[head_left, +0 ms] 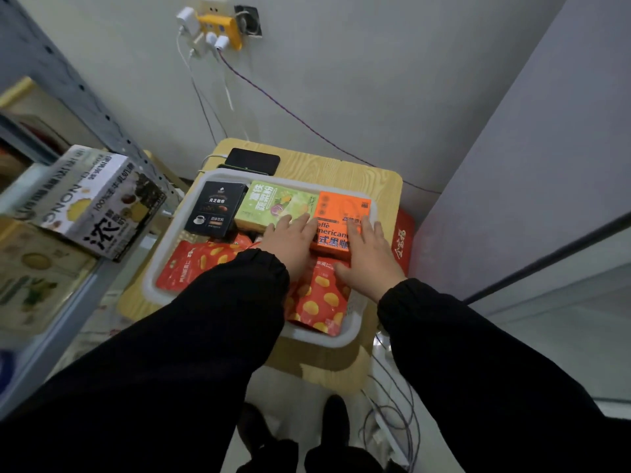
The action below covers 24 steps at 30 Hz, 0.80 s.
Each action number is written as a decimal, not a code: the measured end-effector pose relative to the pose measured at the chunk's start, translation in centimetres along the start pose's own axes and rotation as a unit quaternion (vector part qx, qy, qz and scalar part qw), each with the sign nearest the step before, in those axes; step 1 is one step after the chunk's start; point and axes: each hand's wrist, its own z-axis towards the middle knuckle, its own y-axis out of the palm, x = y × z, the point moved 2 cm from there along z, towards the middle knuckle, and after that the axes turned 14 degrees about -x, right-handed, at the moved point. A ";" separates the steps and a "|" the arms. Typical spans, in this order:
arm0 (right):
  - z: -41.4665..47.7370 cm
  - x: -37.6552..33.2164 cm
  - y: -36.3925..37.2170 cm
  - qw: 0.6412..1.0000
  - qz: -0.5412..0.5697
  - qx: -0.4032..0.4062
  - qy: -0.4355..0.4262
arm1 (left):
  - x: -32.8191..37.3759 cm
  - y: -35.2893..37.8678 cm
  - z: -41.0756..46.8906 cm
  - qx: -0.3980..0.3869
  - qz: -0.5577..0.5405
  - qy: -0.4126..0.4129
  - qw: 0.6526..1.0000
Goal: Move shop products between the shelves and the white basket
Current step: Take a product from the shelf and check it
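Far left: grey shelf rack (80, 85), with a white-and-black milk carton (99, 203) tilted at its edge.

Centre: white basket (327, 340) on a wooden table (358, 175), just right of the rack. Dark phone (254, 160) on the table behind the basket's far rim.

Inside the basket, far row from the left: black coffee box (215, 209), green box (273, 206), orange box (341, 206), edge to edge. Red pouches (191, 264) below them, along the near side.

Left hand (290, 242): palm down, fingers straight and slightly spread, tips across the seam between green and orange boxes. Gripping nothing.

Right hand (370, 257): palm down, fingers straight on the orange box's right half, thumb by its near edge. No curl round it, nothing gripped.

Far right: red pack (401, 240) beside the table edge.
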 end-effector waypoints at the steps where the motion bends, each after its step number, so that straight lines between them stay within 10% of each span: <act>1: -0.8 -0.7 -0.3 0.999 -0.013 0.025 -0.028 | -0.1 -0.2 -0.9 0.030 -0.021 0.011 0.999; 8: -6.5 -8.5 0.7 0.944 -0.068 0.188 -0.263 | -3.1 1.9 -14.8 0.176 -0.074 -0.049 0.980; 24: -31.9 -47.2 18.6 0.694 -0.146 0.101 -0.697 | -13.4 23.7 -65.3 0.288 -0.134 -0.478 0.819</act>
